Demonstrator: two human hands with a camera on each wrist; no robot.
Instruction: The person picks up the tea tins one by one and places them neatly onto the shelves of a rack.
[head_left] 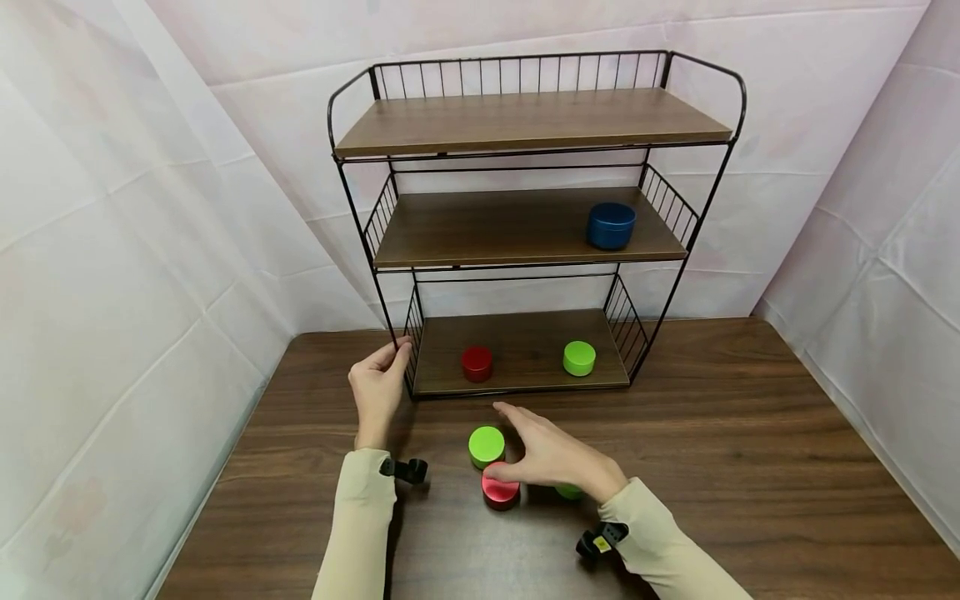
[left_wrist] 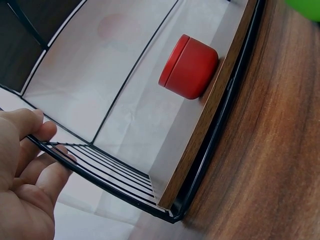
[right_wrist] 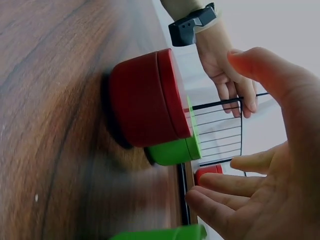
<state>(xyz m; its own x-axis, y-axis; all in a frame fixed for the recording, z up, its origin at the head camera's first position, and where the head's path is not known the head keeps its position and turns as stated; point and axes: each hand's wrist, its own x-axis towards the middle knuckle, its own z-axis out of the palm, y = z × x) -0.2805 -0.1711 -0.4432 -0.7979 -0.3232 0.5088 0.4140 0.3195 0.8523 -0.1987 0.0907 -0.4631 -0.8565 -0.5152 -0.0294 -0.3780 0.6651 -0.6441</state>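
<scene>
My left hand (head_left: 377,387) grips the black wire side of a three-tier shelf rack (head_left: 525,390), low on its left; the left wrist view shows the fingers (left_wrist: 55,175) curled round the rod. The right hand (head_left: 558,457) hovers over the table with fingers spread, holding nothing. Its thumb overlaps a round red tin (head_left: 501,495) in the head view, but a gap shows in the right wrist view. Just behind that tin stands a green tin (head_left: 487,447). Another green tin (head_left: 569,492) is mostly hidden beneath the right hand.
On the bottom board sit a red tin (head_left: 477,365) at left and a green tin (head_left: 579,358) at right. A blue tin (head_left: 611,226) stands at the right of the middle board. White cloth (head_left: 150,292) hangs around the wooden table (head_left: 750,433).
</scene>
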